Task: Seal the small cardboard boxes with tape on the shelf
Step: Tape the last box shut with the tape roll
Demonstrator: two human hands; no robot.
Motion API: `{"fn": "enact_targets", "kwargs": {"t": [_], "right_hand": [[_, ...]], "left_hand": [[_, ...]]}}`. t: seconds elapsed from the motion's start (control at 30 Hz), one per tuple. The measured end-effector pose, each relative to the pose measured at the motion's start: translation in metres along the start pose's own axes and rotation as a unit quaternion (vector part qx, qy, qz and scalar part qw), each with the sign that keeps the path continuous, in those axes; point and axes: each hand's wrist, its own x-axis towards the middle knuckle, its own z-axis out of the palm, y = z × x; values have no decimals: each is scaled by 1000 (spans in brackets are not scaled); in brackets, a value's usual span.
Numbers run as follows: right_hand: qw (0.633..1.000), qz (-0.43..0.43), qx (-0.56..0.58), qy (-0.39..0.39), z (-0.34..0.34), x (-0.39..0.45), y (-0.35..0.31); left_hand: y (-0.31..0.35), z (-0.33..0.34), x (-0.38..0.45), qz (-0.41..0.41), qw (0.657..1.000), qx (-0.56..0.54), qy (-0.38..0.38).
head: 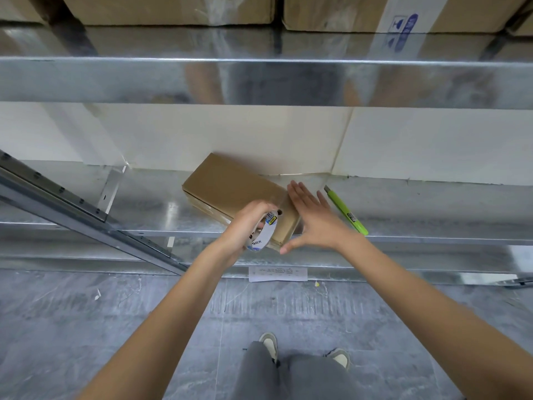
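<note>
A small brown cardboard box (230, 186) lies at an angle on the metal shelf (144, 203), its near end at the shelf's front edge. My left hand (245, 226) grips a roll of clear tape (264, 233) with a white and blue core, held over the box's near corner. A strip of clear tape shines across the box top near that end. My right hand (314, 217) has straight fingers laid flat against the box's right side, thumb spread toward the near corner.
A green utility knife (346, 210) lies on the shelf just right of my right hand. A slanted metal brace (86, 209) crosses at the left. Large cardboard boxes (173, 10) sit on the shelf above. A white paper label (278, 274) hangs on the shelf's front edge.
</note>
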Motion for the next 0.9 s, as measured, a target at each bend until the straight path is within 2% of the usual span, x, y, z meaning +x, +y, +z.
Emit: {"fn": "enact_targets", "kwargs": {"t": [0.17,0.4,0.57,0.73,0.77,0.8,0.83,0.87,0.9], "right_hand": [[993,-19,-102,54,10,-4,-8],[988,-82,-85,96,34,-16,-26],[990,-73,-111,55,16,-14,-22],[986,-16,-166,-2,-19,-12,-9],[992,10,-123,-2,-24,-13,-9],[999,40,-28,7,-29,-14,-13],[990,76,110,34,-36,-15,-17],[958,101,258,76,-44,-15,-23],[910,113,380,117,-51,-16,-29]], "left_hand": [[-1,0,0,10,1000,-12,-3],[0,1,-3,18,1000,-13,-3],[8,6,-13,22,998,-57,21],[15,9,-23,56,988,-139,38],[17,9,-25,71,987,-137,44],[19,8,-27,87,987,-129,51],[21,6,-28,100,987,-114,57],[23,6,-29,111,987,-97,62],[24,5,-31,120,987,-81,64]]}}
